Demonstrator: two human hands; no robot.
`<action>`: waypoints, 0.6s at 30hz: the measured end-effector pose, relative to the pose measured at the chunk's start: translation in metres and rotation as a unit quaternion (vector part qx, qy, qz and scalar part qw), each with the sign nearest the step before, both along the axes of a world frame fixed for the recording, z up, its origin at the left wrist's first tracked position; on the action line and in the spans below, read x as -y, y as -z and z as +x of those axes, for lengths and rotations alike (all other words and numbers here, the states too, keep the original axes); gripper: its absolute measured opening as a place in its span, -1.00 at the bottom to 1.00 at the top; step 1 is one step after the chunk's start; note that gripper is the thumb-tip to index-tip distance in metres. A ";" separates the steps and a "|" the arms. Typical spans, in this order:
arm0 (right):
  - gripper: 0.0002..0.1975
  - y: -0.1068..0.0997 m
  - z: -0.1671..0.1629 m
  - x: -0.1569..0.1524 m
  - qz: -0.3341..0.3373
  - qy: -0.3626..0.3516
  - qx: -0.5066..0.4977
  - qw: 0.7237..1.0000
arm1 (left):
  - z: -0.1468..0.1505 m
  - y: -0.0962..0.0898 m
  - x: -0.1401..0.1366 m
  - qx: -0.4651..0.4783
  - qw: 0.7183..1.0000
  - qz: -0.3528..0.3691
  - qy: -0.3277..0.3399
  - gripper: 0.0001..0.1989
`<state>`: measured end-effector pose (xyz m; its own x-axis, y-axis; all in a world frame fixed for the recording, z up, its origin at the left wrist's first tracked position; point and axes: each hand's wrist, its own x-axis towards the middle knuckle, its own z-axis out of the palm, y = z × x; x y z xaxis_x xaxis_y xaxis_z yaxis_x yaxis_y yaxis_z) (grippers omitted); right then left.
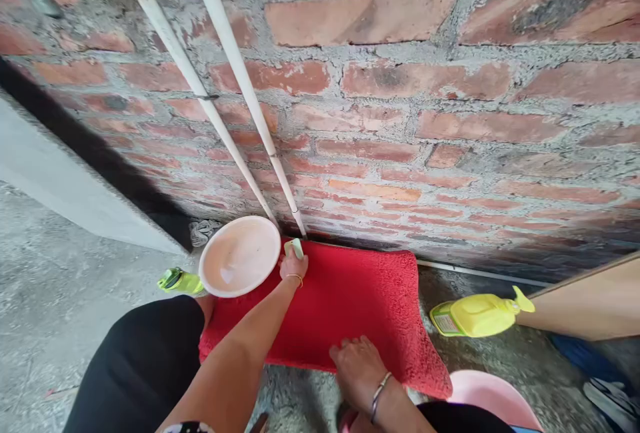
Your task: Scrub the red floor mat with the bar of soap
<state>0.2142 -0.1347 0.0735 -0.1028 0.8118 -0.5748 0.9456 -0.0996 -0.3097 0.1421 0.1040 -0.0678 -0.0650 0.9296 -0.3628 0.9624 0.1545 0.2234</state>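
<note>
A red, shaggy mat lies spread out at the foot of the brick wall. On its far left part, my left hand is closed around a pale green bar that looks like soap. Right beside that hand, a pinkish-white basin overlaps the mat's left end. My right hand is at the mat's near edge, its fingers bent down onto the red pile. The fingertips of this hand are partly hidden.
A yellow pump bottle stands to the right, near a tan board. A pink basin sits at the lower right. Beside the left basin is a green bottle. White pipes run down the brick wall.
</note>
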 end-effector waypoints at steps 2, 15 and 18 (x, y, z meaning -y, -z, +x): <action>-0.70 0.000 0.001 0.001 0.000 0.004 -0.006 1.000 | 0.015 0.003 -0.002 -0.004 1.000 -0.007 -0.022 -0.31; -0.62 -0.002 -0.011 0.003 -0.036 -0.026 -0.041 0.998 | 0.159 0.010 0.092 0.054 0.990 -0.022 0.129 -0.28; -0.59 0.013 -0.013 0.009 -0.041 -0.024 -0.057 0.997 | 0.185 0.003 0.129 0.110 0.936 -0.091 0.323 -0.26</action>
<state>0.2010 -0.1438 0.0610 -0.2087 0.7552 -0.6213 0.9087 -0.0851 -0.4087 0.3274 -0.0250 -0.0708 0.5834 0.6705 -0.4583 0.8024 -0.3885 0.4530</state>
